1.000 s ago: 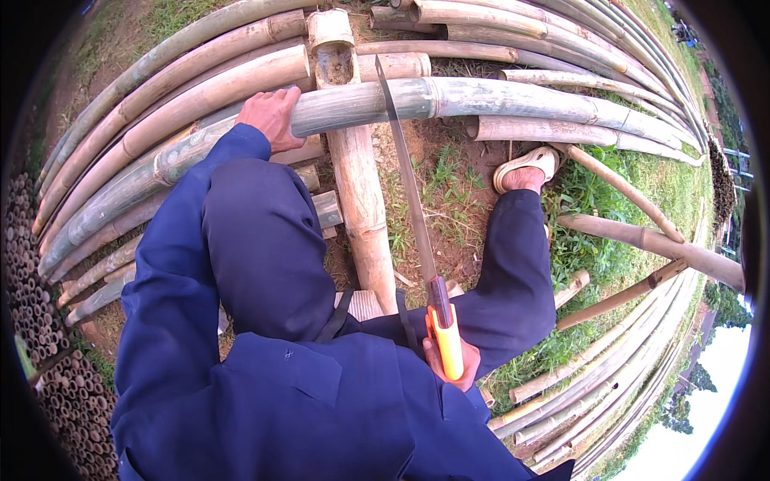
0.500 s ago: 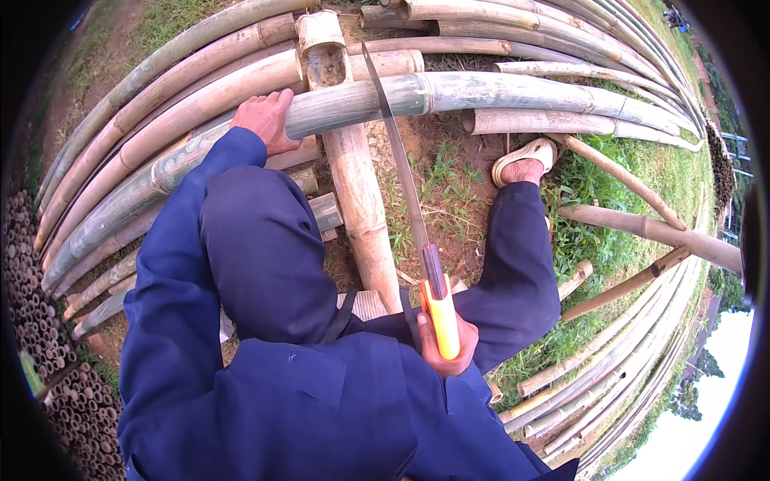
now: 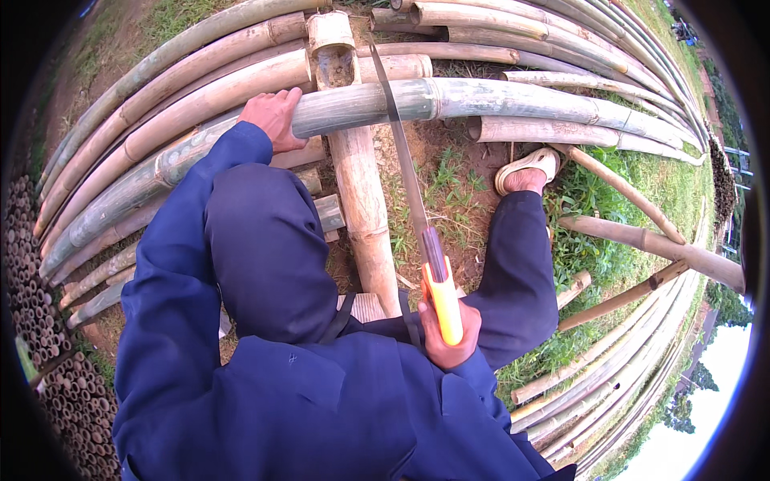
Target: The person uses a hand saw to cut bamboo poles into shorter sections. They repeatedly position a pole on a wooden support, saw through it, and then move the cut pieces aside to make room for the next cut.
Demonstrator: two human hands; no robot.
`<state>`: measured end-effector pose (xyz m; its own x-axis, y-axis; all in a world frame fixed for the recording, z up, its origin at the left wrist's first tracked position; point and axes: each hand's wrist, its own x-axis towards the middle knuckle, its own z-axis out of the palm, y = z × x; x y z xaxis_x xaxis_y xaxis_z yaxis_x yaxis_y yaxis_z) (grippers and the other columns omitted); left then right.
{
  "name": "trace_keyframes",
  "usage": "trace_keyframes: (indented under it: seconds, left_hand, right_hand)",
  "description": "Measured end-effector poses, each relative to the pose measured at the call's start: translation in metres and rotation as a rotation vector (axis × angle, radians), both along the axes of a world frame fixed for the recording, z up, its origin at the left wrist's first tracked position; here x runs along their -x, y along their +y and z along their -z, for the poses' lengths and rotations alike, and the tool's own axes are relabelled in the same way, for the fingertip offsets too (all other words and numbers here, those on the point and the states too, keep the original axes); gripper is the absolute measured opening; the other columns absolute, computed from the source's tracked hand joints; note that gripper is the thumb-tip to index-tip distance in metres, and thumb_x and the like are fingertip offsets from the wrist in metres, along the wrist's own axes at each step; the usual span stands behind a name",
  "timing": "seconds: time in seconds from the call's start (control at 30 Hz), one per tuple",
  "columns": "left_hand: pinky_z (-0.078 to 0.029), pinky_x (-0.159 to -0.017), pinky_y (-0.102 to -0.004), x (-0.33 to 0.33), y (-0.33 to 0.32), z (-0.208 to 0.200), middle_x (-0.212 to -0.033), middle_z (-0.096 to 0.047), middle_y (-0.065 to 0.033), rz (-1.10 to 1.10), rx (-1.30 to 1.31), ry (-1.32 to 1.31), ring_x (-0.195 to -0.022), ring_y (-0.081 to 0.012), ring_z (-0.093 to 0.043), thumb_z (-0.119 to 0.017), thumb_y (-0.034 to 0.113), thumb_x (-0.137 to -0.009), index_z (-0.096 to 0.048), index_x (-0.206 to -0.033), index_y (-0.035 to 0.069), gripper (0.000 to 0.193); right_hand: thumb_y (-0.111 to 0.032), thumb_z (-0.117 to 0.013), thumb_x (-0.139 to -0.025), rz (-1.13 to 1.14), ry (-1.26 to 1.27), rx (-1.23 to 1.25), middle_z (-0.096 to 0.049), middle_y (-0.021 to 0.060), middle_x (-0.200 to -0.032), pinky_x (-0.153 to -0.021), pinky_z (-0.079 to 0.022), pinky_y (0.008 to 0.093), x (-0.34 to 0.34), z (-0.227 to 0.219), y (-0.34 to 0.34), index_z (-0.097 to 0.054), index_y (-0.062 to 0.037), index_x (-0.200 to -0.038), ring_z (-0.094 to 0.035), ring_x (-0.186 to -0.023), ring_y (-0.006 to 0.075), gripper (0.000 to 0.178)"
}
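A thick grey-green bamboo pole (image 3: pixel 513 99) lies across in front of me, over an upright-looking pale bamboo post (image 3: pixel 359 184) with a notched top. My left hand (image 3: pixel 275 120) is closed over this pole, left of the post, thumb and fingers bent round its top. Low in the middle, my right hand (image 3: pixel 451 335) grips a hand saw by its orange-yellow handle. The long saw blade (image 3: pixel 407 168) points away from me and crosses the pole just right of the post. From this angle I cannot tell how deep any cut is.
Several bamboo poles (image 3: pixel 192 92) lie side by side at the left, and more (image 3: pixel 553 36) at the far right. A crossed bamboo frame (image 3: pixel 642 236) stands right of my sandalled foot (image 3: pixel 529 170). Stacked cut bamboo ends (image 3: pixel 76 409) fill the lower left.
My right hand and the saw have moved a little forward, away from me, along the blade's line. The left hand keeps its place on the pole. The whole view has shifted slightly.
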<state>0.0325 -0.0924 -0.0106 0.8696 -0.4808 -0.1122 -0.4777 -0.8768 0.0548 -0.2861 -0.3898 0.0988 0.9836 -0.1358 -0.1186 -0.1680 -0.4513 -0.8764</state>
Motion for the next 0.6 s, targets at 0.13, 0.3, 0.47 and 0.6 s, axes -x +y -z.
trace_keyframes:
  seconds: [0.13, 0.3, 0.47, 0.6]
  left_hand:
    - [-0.054, -0.093, -0.0459, 0.004, 0.008, 0.000, -0.112, -0.069, -0.0182, 0.007, 0.006, -0.018, -0.102, -0.0382, -0.068, -0.080, 0.045, -0.067, -0.054, -0.124, 0.005, 0.074]
    - [-0.053, -0.094, -0.0462, 0.002, 0.003, -0.003, -0.113, -0.069, -0.0177, -0.025, -0.016, -0.016, -0.103, -0.0375, -0.068, -0.081, 0.044, -0.066, -0.054, -0.126, 0.006, 0.076]
    - [-0.053, -0.095, -0.0462, 0.008, 0.008, -0.001, -0.114, -0.069, -0.0181, -0.024, -0.014, 0.017, -0.105, -0.0379, -0.068, -0.082, 0.043, -0.065, -0.053, -0.127, 0.006, 0.077]
    - [-0.053, -0.094, -0.0454, 0.015, 0.010, -0.001, -0.110, -0.069, -0.0185, -0.019, 0.010, 0.005, -0.103, -0.0368, -0.068, -0.081, 0.041, -0.065, -0.055, -0.123, 0.006, 0.074]
  right_hand:
    - [-0.008, -0.075, -0.090, 0.027, -0.041, -0.120, -0.067, 0.0118, -0.072, -0.062, -0.052, 0.0326, -0.079, 0.030, 0.007, -0.069, 0.0037, -0.101, -0.064, -0.062, 0.0161, 0.017]
    - [-0.011, -0.078, -0.090, 0.029, -0.181, -0.145, -0.065, 0.0095, -0.070, -0.061, -0.051, 0.0318, -0.078, 0.037, 0.030, -0.067, 0.0033, -0.095, -0.059, -0.061, 0.0131, 0.019]
    - [-0.009, -0.078, -0.089, 0.060, -0.076, -0.152, -0.068, 0.0116, -0.074, -0.063, -0.052, 0.0322, -0.066, 0.037, 0.024, -0.068, 0.0039, -0.098, -0.063, -0.062, 0.0164, 0.019]
    - [-0.003, -0.073, -0.090, 0.031, -0.108, -0.038, -0.073, 0.0145, -0.082, -0.068, -0.055, 0.0320, 0.033, 0.007, 0.004, -0.070, 0.0048, -0.112, -0.072, -0.071, 0.0215, 0.024]
